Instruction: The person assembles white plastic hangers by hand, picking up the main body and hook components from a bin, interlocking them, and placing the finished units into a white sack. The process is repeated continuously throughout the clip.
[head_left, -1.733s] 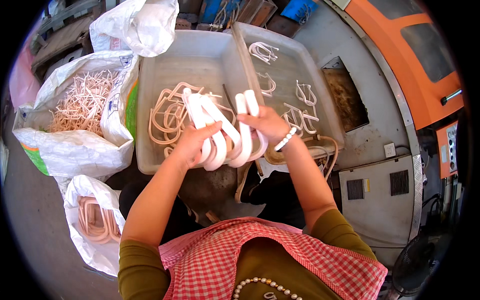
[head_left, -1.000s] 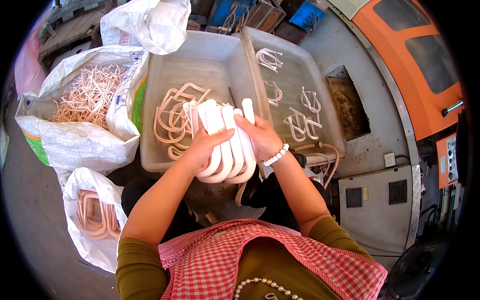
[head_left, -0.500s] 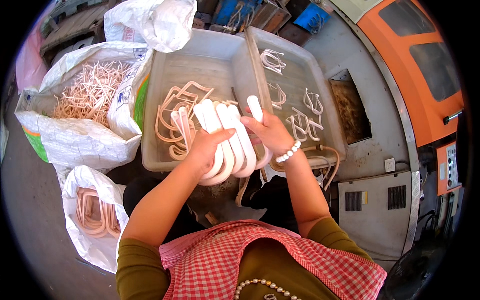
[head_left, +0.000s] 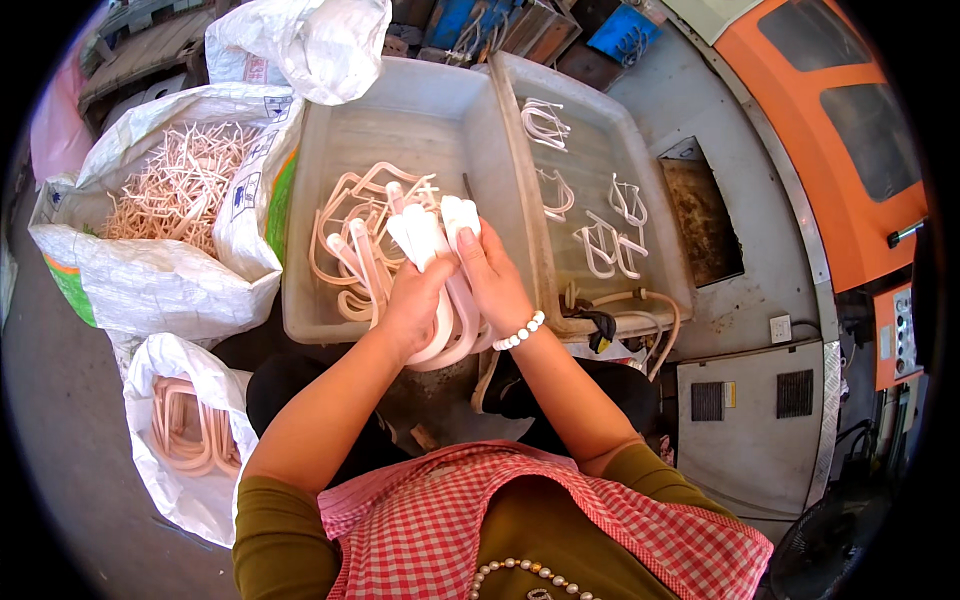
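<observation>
A bundle of thick U-shaped plastic pieces (head_left: 463, 320), pale pink to white, is gathered in front of me. My left hand (head_left: 412, 308) is wrapped round one side of it, thumb across the front. My right hand (head_left: 492, 280) presses the other side, its thumb near the bright upper ends. The palms hide the bundle's middle. Under and beyond it is the left grey tub (head_left: 400, 110), where more bent pink pieces (head_left: 335, 215) lie in a tangled heap against my left hand's side.
The right tub (head_left: 590, 135) contains scattered thin white bent pieces (head_left: 602, 245). At left, a large woven sack (head_left: 160, 275) brims with thin pink scraps (head_left: 180, 185); a smaller white bag (head_left: 150, 470) holds pink loops (head_left: 190, 430). A grey and orange machine (head_left: 850, 150) stands at right. A hose (head_left: 640, 296) crosses the tub's near edge.
My right hand has moved left and closed against the bundle, bringing in the separate piece it held. The fanned-out pieces are now squeezed together. My left hand has hardly moved.
</observation>
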